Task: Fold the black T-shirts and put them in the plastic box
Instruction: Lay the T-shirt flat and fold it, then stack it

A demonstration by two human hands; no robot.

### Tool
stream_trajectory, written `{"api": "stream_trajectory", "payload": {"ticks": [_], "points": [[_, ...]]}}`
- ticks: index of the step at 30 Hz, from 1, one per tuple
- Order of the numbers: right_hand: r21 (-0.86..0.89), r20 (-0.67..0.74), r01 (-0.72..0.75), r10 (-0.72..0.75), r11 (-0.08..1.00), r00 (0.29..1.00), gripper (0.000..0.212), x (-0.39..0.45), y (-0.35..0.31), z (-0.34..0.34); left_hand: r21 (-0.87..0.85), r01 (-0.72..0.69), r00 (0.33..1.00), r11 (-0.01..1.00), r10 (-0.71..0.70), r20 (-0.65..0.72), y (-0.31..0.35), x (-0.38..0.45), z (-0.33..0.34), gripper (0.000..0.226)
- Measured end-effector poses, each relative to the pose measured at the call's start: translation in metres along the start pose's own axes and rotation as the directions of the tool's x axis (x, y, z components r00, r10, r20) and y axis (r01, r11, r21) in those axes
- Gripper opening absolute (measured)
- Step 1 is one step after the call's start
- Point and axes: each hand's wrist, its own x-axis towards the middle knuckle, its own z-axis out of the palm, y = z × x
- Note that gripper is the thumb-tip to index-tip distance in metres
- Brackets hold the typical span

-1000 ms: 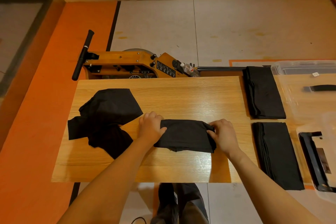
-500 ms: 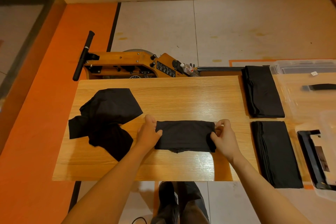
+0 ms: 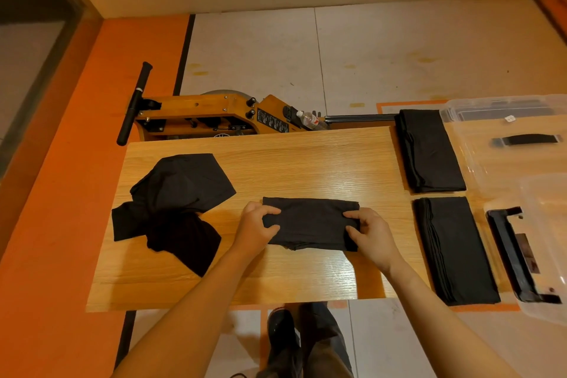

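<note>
The folded T-shirt lies on the worktop at centre frame, its long axis running left to right. The left hand pinches its left end, thumb on top; the right hand pinches its right end the same way. Each grip is closed on cloth, not spread.

The plastic box stands at the right edge of the frame, beyond two folded stacks and that lie between shirt and box. The shirt therefore has to travel rightward, roughly along its own long axis; in my judgement the right hand, nearer the box, would lead.

A crumpled T-shirt remains unfolded at left of the worktop, just beside the left hand but apart from it. Task judged incomplete.
</note>
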Motion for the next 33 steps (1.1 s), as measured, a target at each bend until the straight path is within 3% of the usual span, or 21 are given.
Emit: {"api": "stream_trajectory", "payload": {"ticks": [3,13,21,33], "points": [[0.031,-0.066,0.004,-0.002,0.999,0.998,0.038,-0.003,-0.003,-0.004,0.028,-0.014,1.0,1.0,0.015,-0.009,0.017,0.006,0.0,0.037],[0.15,-0.269,-0.032,0.072,0.988,0.96,0.038,-0.03,0.004,-0.038,0.073,-0.178,0.975,0.981,0.165,0.148,0.098,0.034,0.01,0.045],[0.293,-0.48,-0.131,0.265,0.947,0.836,0.041,-0.06,0.03,-0.084,0.073,-0.271,0.923,0.96,0.237,0.305,0.203,0.061,0.071,0.051],[0.493,-0.595,-0.206,0.501,0.845,0.628,0.047,-0.093,0.055,-0.105,0.127,-0.4,0.789,0.908,0.271,0.551,0.288,0.082,0.147,0.05]]}}
